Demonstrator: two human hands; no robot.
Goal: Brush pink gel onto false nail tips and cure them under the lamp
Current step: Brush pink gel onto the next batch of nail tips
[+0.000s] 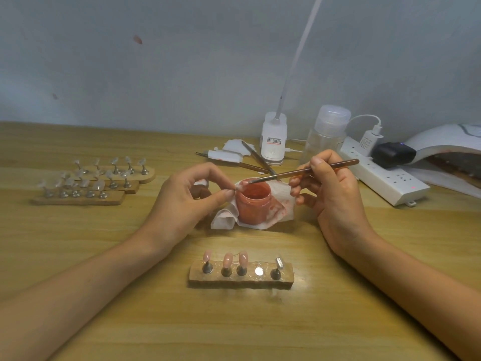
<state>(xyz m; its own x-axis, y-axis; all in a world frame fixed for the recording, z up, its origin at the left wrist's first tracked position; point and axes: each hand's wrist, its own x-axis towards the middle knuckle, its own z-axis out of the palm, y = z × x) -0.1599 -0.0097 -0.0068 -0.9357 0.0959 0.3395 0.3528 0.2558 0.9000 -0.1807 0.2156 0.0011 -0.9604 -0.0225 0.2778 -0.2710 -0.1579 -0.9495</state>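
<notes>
Wood-grain bench (78,243) carries every item noted. At its centre an open pink gel jar (253,204) stands upright on a white tissue (277,212) stained pink. The left hand (187,201) has its grip closed in a pinch: thumb and forefinger hold a small clear nail tip (239,188) just beside the jar's left rim, raised off the bench. Whether a stand is fixed under that tip cannot be determined. The right hand (330,188) has its grip clenched round a slim brown brush (307,171), held pen-fashion, with the handle slanting up to the right. The bristle end lies over the jar's near-left rim, close to the pinched tip; contact between the two cannot be confirmed. Nearer the person, a holder block (283,278) carries three pink-coated tips (227,259) on stands at its left, one bare round magnet (258,271), and one uncoated tip (279,263) at its right. To the far left, three holder strips (145,177) bear rows of clear tips. The white curing lamp (442,142) sits at the right edge, well apart from both hands, behind a white power strip (385,181). A clip lamp base (273,136), a clear bottle (328,134) and tweezers (256,156) stand near the wall.
</notes>
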